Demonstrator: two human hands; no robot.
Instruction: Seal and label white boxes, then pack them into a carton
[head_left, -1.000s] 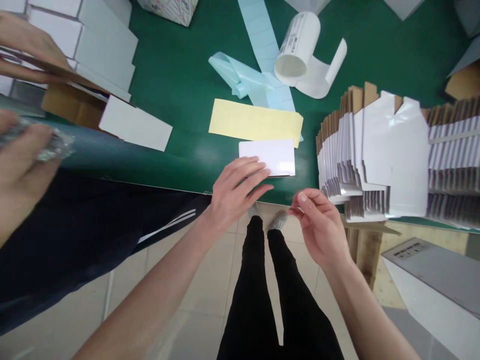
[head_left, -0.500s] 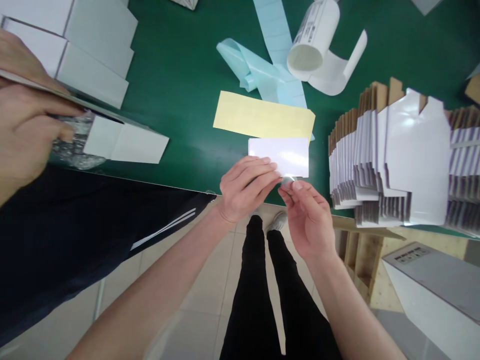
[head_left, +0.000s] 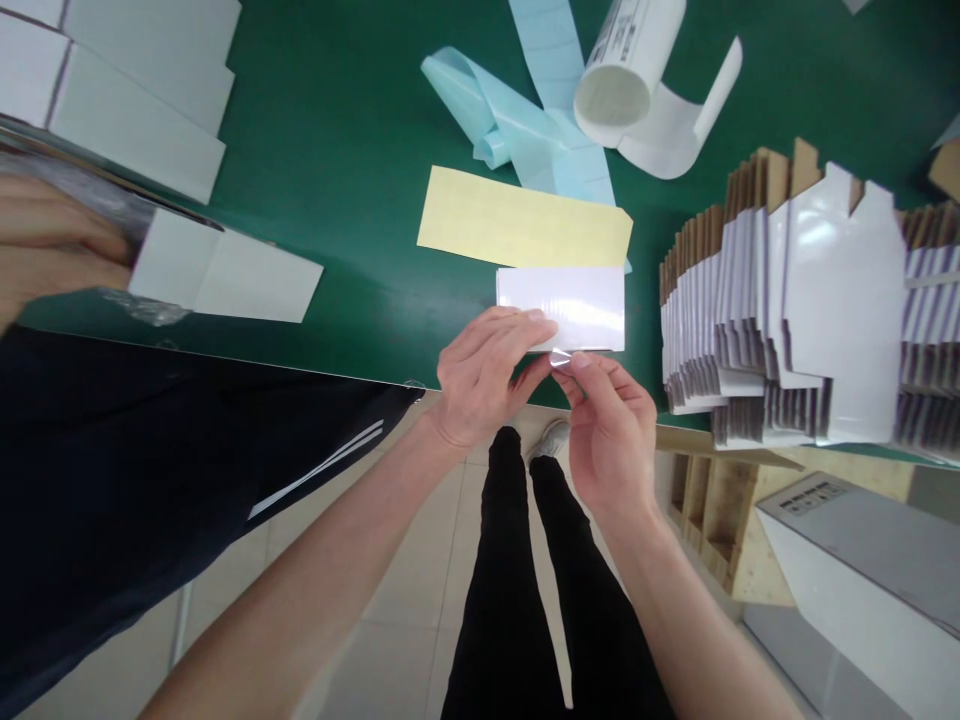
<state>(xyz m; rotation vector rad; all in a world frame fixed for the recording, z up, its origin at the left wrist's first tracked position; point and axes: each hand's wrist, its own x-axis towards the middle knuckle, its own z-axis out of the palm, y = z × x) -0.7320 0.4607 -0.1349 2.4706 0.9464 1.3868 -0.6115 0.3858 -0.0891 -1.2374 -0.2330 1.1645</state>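
Note:
A small white box (head_left: 589, 300) lies at the front edge of the green table, just below a yellow label sheet (head_left: 525, 215). My left hand (head_left: 487, 370) grips the box at its left front part, fingers on top. A small clear round sticker (head_left: 560, 357) is pinched between the thumb and fingertips of my right hand (head_left: 611, 420), right at the front side of the box. Part of the sticker is hidden by my fingers.
Pale blue backing strips (head_left: 551, 150) and a white label roll (head_left: 619, 95) lie behind. Folded white cartons (head_left: 840, 310) stand at the right. At the left, a person's hand (head_left: 52, 240) is beside an open white box (head_left: 240, 265) and stacked white boxes (head_left: 142, 110).
My right hand has shifted slightly left and the sticker shows more clearly at the box front. The other person's hand and open box have moved left and lower.

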